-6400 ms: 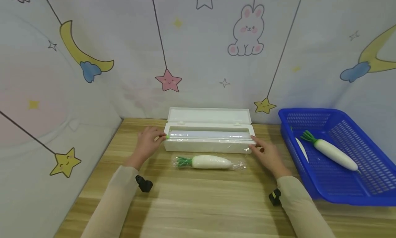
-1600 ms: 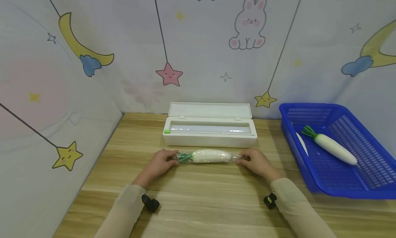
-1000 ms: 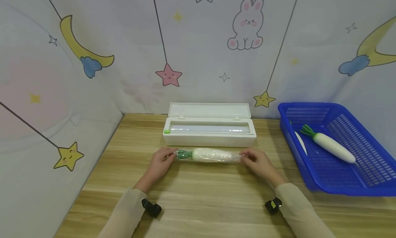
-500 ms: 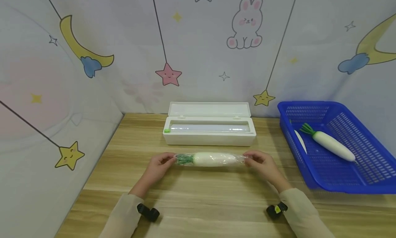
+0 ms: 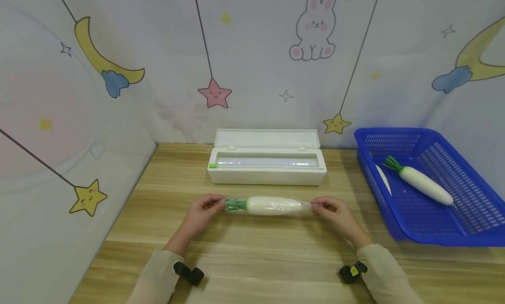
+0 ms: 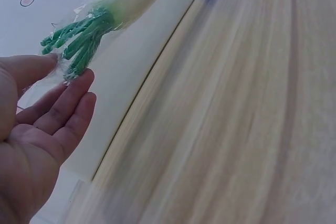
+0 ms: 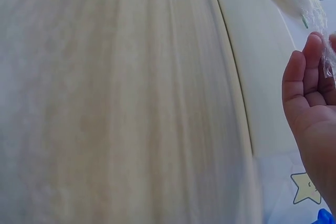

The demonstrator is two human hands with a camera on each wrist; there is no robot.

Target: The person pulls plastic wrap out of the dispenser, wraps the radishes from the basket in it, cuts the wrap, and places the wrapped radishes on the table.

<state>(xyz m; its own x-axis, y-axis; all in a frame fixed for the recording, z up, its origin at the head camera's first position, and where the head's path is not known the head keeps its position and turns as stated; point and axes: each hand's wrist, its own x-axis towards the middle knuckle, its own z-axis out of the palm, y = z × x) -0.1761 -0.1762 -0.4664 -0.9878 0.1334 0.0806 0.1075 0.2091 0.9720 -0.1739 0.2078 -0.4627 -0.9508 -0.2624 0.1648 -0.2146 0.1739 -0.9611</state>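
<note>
A white radish (image 5: 276, 205) with green stalks, wrapped in clear cling film, is held level above the wooden table in the head view. My left hand (image 5: 202, 214) pinches the film (image 6: 65, 72) at the leafy end, with the stalks (image 6: 79, 45) just beyond the fingertips. At the root end, my right hand (image 5: 337, 216) pinches the twisted film tail (image 7: 326, 61) between thumb and fingers. Behind the radish stands a white cling film box (image 5: 268, 177) with its lid raised and the film roll (image 5: 268, 162) showing inside.
A blue plastic basket (image 5: 398, 220) stands at the right, holding another white radish (image 5: 426, 185) and a part-hidden white piece (image 5: 383, 180) by its left wall. A green slider (image 5: 213, 166) sits at the box's left end. A printed cloth (image 5: 256, 67) hangs behind the wooden table (image 5: 256, 264).
Earlier both hands were at the box while the wrapped radish lay on the table. They then moved to its film ends, and the radish has since come up off the table, towards me.
</note>
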